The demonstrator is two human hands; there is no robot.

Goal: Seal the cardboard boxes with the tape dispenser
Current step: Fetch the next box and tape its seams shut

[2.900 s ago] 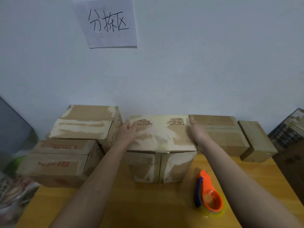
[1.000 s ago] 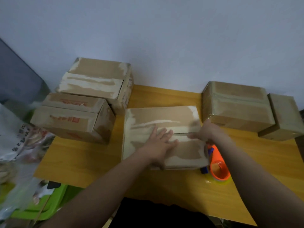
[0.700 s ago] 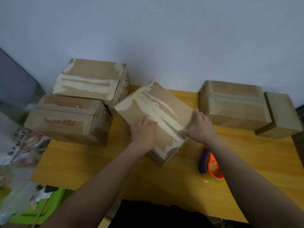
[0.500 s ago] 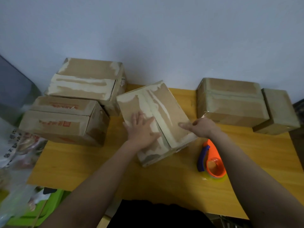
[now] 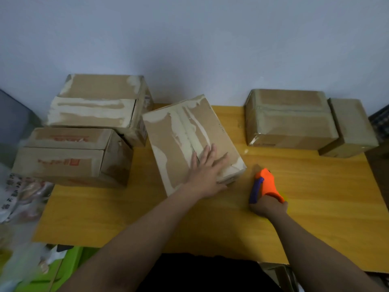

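A worn cardboard box [image 5: 185, 135] lies in the middle of the wooden table [image 5: 315, 199], its flap seam running away from me, slightly turned. My left hand [image 5: 207, 167] rests flat on the box's near right part, fingers straight across the seam. My right hand [image 5: 267, 207] grips the orange and blue tape dispenser [image 5: 266, 183] on the table just right of the box.
Two cardboard boxes [image 5: 71, 157] [image 5: 99, 102] stand at the left, and two taped boxes [image 5: 288, 119] [image 5: 351, 127] at the back right against the wall. Plastic bags [image 5: 19, 194] and a green bin [image 5: 63, 268] lie off the table's left edge.
The middle box was pulled forward and turned until its seam points away from me. My right hand left the box and took hold of the tape dispenser. My left hand stayed on the box.
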